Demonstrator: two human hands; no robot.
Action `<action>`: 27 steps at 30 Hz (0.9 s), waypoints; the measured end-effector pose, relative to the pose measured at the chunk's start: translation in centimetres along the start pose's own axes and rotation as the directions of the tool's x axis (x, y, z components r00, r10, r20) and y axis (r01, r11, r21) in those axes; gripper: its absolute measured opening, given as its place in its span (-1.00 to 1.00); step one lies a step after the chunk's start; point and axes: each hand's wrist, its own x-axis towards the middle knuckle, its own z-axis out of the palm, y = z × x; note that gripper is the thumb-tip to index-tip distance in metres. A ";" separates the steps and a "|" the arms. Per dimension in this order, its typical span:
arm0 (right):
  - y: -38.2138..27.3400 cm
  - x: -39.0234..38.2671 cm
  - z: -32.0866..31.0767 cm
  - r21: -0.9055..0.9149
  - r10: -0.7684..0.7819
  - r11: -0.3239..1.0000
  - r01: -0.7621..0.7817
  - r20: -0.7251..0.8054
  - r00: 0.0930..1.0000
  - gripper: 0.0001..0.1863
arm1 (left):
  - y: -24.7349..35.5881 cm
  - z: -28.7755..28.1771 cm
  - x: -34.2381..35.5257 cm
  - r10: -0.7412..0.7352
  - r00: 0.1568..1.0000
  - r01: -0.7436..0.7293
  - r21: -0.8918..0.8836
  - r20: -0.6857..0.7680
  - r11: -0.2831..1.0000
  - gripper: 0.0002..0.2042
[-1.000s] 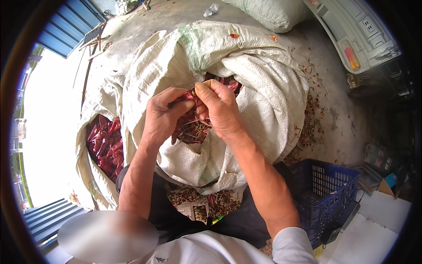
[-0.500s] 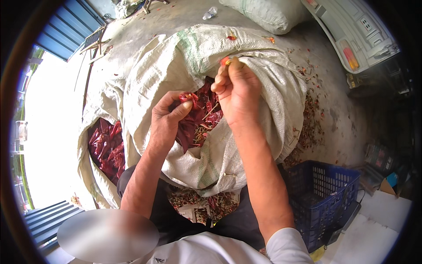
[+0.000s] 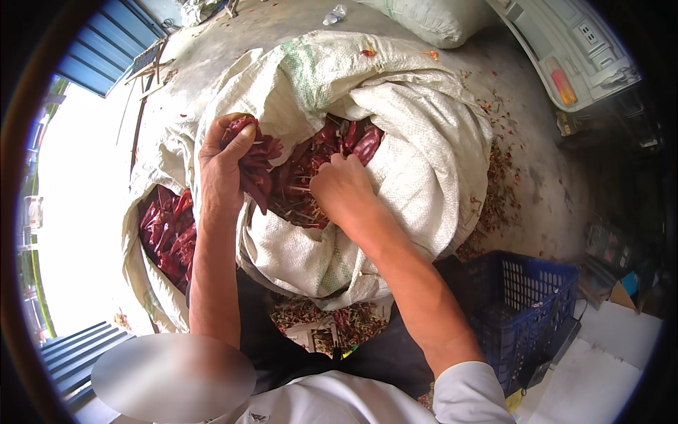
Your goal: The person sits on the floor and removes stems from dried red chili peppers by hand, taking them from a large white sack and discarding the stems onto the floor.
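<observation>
A bunch of dark red dried chilies [image 3: 259, 159] is gripped in my left hand [image 3: 222, 159], the thumb pressed over its top end. That hand hangs over the left side of the opening of a white woven sack [image 3: 424, 162]. My right hand [image 3: 342, 187] reaches into this opening, its fingers bent down among more dried chilies [image 3: 367, 145] and pale stems. Its fingertips are partly hidden, so what they hold, if anything, does not show. To the left, a second woven sack [image 3: 134, 240] stands open with red dried chilies [image 3: 168, 233] inside.
A blue plastic crate [image 3: 526, 311] stands at my right knee. Stems and bits of chili [image 3: 498, 184] litter the concrete floor right of the sack. Beyond are a full white sack [image 3: 431, 21], a clear plastic bottle [image 3: 335, 14] and a vehicle's pale rear panel [image 3: 575, 53].
My left hand has moved left with the chilies, which now hang in a fuller bunch. My right hand has dropped from above the sack into its opening; the red-and-yellow piece it pinched is out of sight.
</observation>
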 end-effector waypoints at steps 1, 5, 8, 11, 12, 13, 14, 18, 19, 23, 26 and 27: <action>0.1 0.0 -0.2 0.022 0.025 0.999 -0.024 -0.048 0.999 -0.89 | 0.1 -0.1 0.0 0.005 1.000 -0.005 0.040 -0.021 0.999 -0.83; 1.2 -0.3 -1.5 0.334 0.185 0.939 -0.077 -0.305 0.934 -0.86 | 1.6 -0.3 -0.2 -0.059 0.998 0.058 0.153 0.001 0.987 -0.82; 1.5 -0.2 -3.0 0.666 0.352 0.746 -0.016 -0.373 0.859 -0.79 | 1.0 -0.3 -0.1 -0.068 0.996 0.060 0.155 0.048 0.986 -0.82; 1.6 -0.1 -3.2 0.832 0.395 0.553 0.035 -0.298 0.869 -0.80 | 1.3 -0.4 -0.4 -0.175 0.983 0.145 0.354 0.055 0.924 -0.84; 1.7 0.1 -3.1 0.915 0.425 0.400 0.054 -0.237 0.873 -0.80 | 0.4 -0.9 0.0 -0.145 0.984 0.089 0.412 0.107 0.907 -0.84; 1.7 0.4 -2.9 0.970 0.444 0.232 0.070 -0.169 0.880 -0.81 | 0.6 -0.7 -0.1 -0.189 0.972 0.109 0.450 0.137 0.886 -0.82; 1.7 0.6 -2.8 0.995 0.449 0.057 0.082 -0.099 0.888 -0.81 | 0.7 -0.4 -0.4 -0.234 0.958 0.127 0.488 0.164 0.863 -0.81; 0.9 1.1 -3.5 0.808 0.586 -0.467 0.359 -0.021 0.810 -0.83 | 0.7 1.2 -1.5 -0.310 0.919 0.128 0.560 0.244 0.819 -0.68; 0.7 1.2 -3.3 0.802 0.607 -0.461 0.381 -0.028 0.794 -0.83 | 0.5 1.6 -1.6 -0.325 0.910 0.126 0.576 0.257 0.807 -0.66; -0.5 2.0 -2.8 0.795 0.682 -0.400 0.456 -0.074 0.727 -0.84 | -0.2 3.1 -2.4 -0.155 0.961 -0.007 0.579 0.229 0.815 -0.56; -0.5 2.1 -3.1 0.785 0.698 -0.389 0.482 -0.090 0.711 -0.83 | 0.0 2.7 -2.0 -0.184 0.957 0.001 0.636 0.222 0.772 -0.59; -0.6 2.1 -3.2 0.758 0.697 -0.435 0.486 -0.058 0.715 -0.83 | 0.1 2.6 -1.9 -0.203 0.953 0.006 0.659 0.223 0.752 -0.59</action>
